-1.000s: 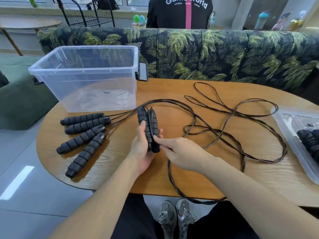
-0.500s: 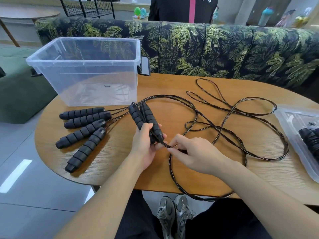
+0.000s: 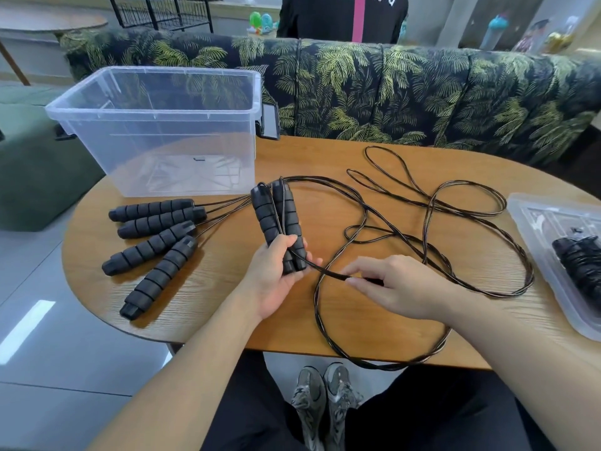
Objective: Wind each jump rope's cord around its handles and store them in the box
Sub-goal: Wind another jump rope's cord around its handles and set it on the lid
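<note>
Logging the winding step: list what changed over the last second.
The right hand left the paired handles, pinched the cord and drew it out rightward. The left hand kept its grip on the handles throughout, tilting them. The four handles on the table and the empty box stayed put.

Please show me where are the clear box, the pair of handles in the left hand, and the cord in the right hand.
clear box (image 3: 182, 131): head view, front wall.
pair of handles (image 3: 276, 216): head view, foam grips.
cord (image 3: 328, 273): head view, stretch between hands.

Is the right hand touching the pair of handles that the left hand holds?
Apart. The head view shows wood between the right hand and the held handles; it pinches only the cord.
</note>
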The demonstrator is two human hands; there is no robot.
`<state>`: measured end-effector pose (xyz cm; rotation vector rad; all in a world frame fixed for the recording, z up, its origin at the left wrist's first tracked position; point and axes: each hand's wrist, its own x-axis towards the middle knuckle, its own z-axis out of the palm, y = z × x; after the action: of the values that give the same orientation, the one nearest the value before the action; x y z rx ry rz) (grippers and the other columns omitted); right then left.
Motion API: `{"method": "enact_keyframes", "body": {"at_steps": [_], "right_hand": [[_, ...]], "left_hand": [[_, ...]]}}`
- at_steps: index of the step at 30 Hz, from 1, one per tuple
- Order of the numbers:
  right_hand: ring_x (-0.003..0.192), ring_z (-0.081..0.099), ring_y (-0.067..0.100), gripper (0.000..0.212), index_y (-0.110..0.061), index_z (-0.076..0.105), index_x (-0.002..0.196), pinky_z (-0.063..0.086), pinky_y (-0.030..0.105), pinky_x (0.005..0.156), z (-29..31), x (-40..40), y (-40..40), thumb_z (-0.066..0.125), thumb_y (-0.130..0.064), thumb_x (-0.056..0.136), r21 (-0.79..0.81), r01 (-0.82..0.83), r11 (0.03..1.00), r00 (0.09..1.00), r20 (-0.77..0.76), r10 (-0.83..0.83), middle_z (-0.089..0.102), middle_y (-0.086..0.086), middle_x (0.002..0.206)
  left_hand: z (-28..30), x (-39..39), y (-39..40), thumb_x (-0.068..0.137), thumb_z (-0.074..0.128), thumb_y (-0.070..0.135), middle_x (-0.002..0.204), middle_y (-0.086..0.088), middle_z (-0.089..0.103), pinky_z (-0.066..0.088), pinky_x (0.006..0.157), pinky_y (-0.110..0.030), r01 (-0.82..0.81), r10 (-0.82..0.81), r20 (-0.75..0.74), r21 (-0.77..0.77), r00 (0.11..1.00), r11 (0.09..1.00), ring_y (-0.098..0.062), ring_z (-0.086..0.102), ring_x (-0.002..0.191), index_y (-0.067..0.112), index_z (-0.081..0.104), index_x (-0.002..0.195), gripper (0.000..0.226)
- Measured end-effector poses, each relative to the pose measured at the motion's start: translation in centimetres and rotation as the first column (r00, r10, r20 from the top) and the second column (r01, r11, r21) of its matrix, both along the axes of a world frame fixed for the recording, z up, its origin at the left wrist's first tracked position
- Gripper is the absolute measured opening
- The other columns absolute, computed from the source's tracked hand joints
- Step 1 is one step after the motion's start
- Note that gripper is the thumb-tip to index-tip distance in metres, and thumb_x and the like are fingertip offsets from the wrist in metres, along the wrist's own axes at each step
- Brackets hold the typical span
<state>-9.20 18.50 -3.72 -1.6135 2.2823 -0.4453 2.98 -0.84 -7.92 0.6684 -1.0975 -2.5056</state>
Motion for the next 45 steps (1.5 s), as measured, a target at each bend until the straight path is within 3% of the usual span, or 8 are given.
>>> {"method": "enact_keyframes", "body": {"at_steps": [4,9,14,20,25,32,39,45], "right_hand": [[0.053,0.051,0.015,0.025,-0.041,0.06,0.119,0.044,0.032,0.054,0.0,-0.9,0.3,0.043,-0.047,0.103,0.031,-0.028,0.999,0.997,0.072,0.026,0.06,0.0,0.064],[0.054,0.059,0.009,0.049,-0.045,0.065,0.113,0.054,0.026,0.058,0.0,-2.2,0.4,0.031,-0.071,0.09,-0.082,0.089,0.993,0.993,-0.076,-0.095,0.067,-0.005,0.065],[0.067,0.059,0.024,0.023,-0.046,0.058,0.104,0.054,0.047,0.07,-0.6,-3.3,0.5,0.037,-0.053,0.102,0.08,-0.01,0.997,0.993,0.116,0.0,0.064,0.005,0.073],[0.071,0.059,0.007,0.049,-0.035,0.067,0.088,0.046,0.024,0.063,1.3,-4.7,-2.3,0.044,-0.079,0.083,0.147,0.082,0.986,0.994,-0.085,-0.07,0.064,-0.011,0.074],[0.066,0.057,0.014,0.062,-0.024,0.06,0.064,0.042,0.028,0.055,3.1,-5.4,-6.4,0.058,-0.086,0.07,0.182,0.204,0.962,0.955,-0.253,-0.155,0.062,-0.005,0.065],[0.082,0.059,0.027,0.023,-0.018,0.05,0.073,0.053,0.036,0.07,4.0,-5.9,-10.5,0.055,-0.016,0.096,0.3,0.051,0.953,0.941,-0.333,0.054,0.059,-0.001,0.082],[0.073,0.06,0.012,0.023,-0.026,0.07,0.076,0.051,0.034,0.071,4.3,-8.0,-10.6,0.077,-0.046,0.083,0.141,-0.015,0.99,0.998,0.066,0.006,0.07,-0.001,0.079],[0.077,0.062,0.017,0.026,-0.026,0.072,0.082,0.052,0.038,0.072,6.0,-5.8,-10.6,0.073,-0.052,0.083,0.061,-0.044,0.997,0.999,0.009,0.043,0.069,-0.004,0.079]], "left_hand": [[0.4,0.1,0.1,0.101,0.047,0.014,0.083,-0.007,0.059,0.052,0.095,-0.049,0.058,-0.058,-0.041,-0.003,0.997,0.998,-0.021,0.057,0.076,0.005,0.058,0.127,0.029],[0.9,0.7,-0.4,0.1,0.046,0.017,0.079,-0.006,0.059,0.047,0.069,-0.034,0.127,-0.127,-0.015,-0.046,0.992,0.991,-0.017,0.056,0.071,0.006,0.058,0.121,0.027],[0.7,1.3,-0.7,0.094,0.051,0.018,0.081,-0.009,0.059,0.045,0.061,-0.032,0.206,-0.21,-0.059,-0.057,0.976,0.977,-0.018,0.055,0.066,0.004,0.06,0.118,0.029],[0.2,1.8,-1.2,0.079,0.065,0.023,0.094,-0.008,0.058,0.053,0.063,-0.034,0.461,-0.477,-0.082,-0.158,0.875,0.873,-0.021,0.058,0.069,0.013,0.068,0.115,0.037],[0.0,1.5,-1.3,0.077,0.067,0.025,0.101,-0.016,0.059,0.054,0.068,-0.036,0.56,-0.561,0.058,-0.206,0.826,0.803,-0.022,0.063,0.074,0.005,0.056,0.128,0.056],[1.5,0.9,-1.4,0.094,0.049,0.007,0.095,-0.015,0.063,0.048,0.069,-0.039,0.724,-0.733,0.181,-0.428,0.655,0.541,-0.025,0.059,0.074,0.016,0.04,0.126,0.034],[4.0,0.0,-2.2,0.088,0.069,0.005,0.103,-0.022,0.064,0.06,0.063,-0.042,0.739,-0.501,0.561,-0.608,0.659,0.29,-0.02,0.065,0.079,0.022,0.026,0.124,0.058],[5.0,-1.3,-1.4,0.083,0.076,0.017,0.094,-0.007,0.067,0.063,0.058,-0.037,0.811,-0.253,0.771,-0.564,0.584,0.156,-0.019,0.069,0.064,0.023,0.024,0.129,0.069]]}}
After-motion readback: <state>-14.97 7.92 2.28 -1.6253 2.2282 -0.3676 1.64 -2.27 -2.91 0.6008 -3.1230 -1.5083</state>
